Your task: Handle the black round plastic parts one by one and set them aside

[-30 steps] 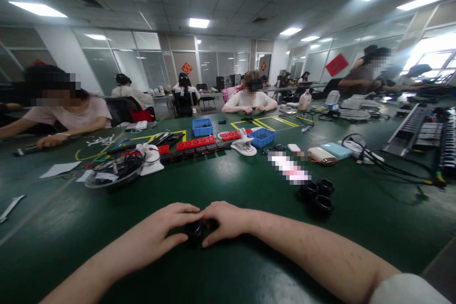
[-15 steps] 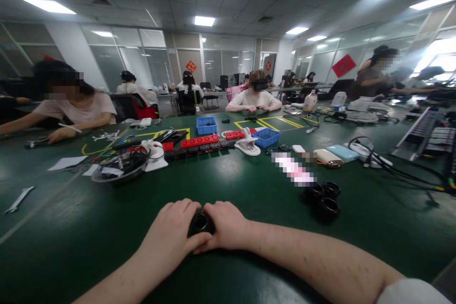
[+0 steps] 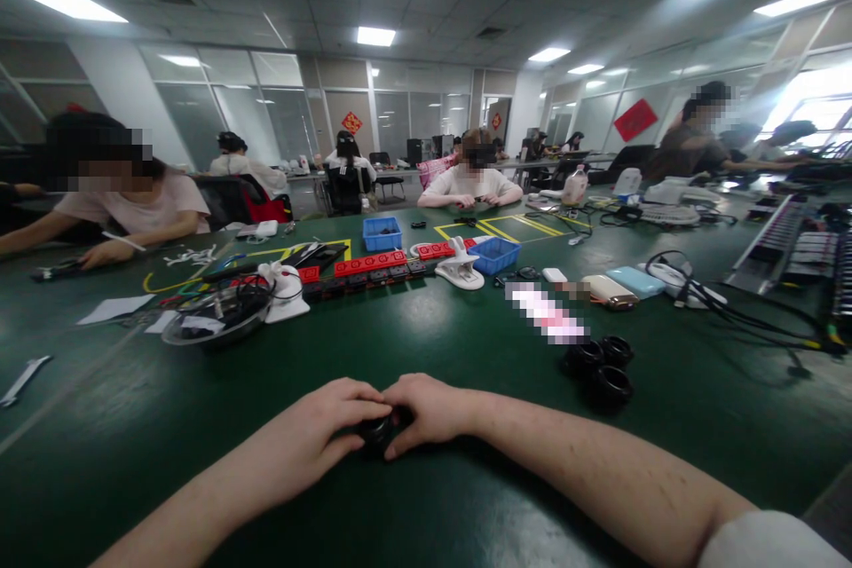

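Here left hand [image 3: 325, 428], right hand [image 3: 426, 411] clasp ring [image 3: 376, 433] amid open tabletop [image 3: 459, 346].

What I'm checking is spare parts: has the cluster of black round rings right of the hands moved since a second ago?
No. The cluster of black round rings lies just right of and nearer than the pink blurred strip, as before.

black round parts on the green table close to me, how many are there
4. One black part is held between the left hand and right hand; three cluster on the table to their right: back-left part, back-right part, front part. Others may hide under the hands.
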Motion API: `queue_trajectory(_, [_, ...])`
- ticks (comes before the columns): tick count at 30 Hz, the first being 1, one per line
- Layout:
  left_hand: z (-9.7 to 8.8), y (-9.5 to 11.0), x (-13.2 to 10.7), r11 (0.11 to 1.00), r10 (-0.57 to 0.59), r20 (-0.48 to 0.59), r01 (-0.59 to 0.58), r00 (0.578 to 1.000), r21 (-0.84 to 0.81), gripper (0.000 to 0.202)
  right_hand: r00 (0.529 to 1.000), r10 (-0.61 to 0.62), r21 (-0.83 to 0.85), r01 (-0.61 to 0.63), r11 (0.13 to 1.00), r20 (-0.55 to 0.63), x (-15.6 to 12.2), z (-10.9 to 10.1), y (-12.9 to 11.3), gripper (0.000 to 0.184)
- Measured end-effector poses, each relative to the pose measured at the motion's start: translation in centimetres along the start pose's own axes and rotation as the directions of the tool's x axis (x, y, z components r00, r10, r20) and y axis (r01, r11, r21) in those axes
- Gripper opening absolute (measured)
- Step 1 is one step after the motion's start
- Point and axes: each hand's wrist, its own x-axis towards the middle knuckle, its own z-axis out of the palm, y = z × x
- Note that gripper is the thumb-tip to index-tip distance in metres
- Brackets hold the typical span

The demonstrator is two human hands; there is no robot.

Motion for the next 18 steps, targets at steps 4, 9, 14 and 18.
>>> queue_trajectory(4, [0.7, 1.1, 0.4, 0.99, -0.118, -0.051, 0.121, 0.992, 0.069, 0.035, 0.992, 0.085, -0.033, -0.089, 0.996, -0.091, 0.0, 0.8, -0.5, 0.046])
queue_trajectory(9, [2.7, 2.1, 1.2, 0.901, -0.275, -0.281, 0.349, 0.919, 0.258, 0.03, 0.944, 0.225, -0.2, -0.275, 0.94, -0.241, 0.2, 1.9, -2.1, 0.063])
queue_trajectory(14, [2.4, 0.9, 0.6, 0.95, -0.201, -0.292, 0.258, 0.935, 0.175, 0.052, 0.968, 0.125, -0.19, -0.167, 0.967, -0.216, -0.2, 1.4, -2.2, 0.069])
queue_trajectory(18, [0.7, -0.2, -0.1, 0.994, -0.09, -0.126, 0.098, 0.988, 0.058, 0.037, 0.991, 0.039, -0.129, -0.056, 0.99, -0.131, -0.4, 0.3, -1.4, 0.064])
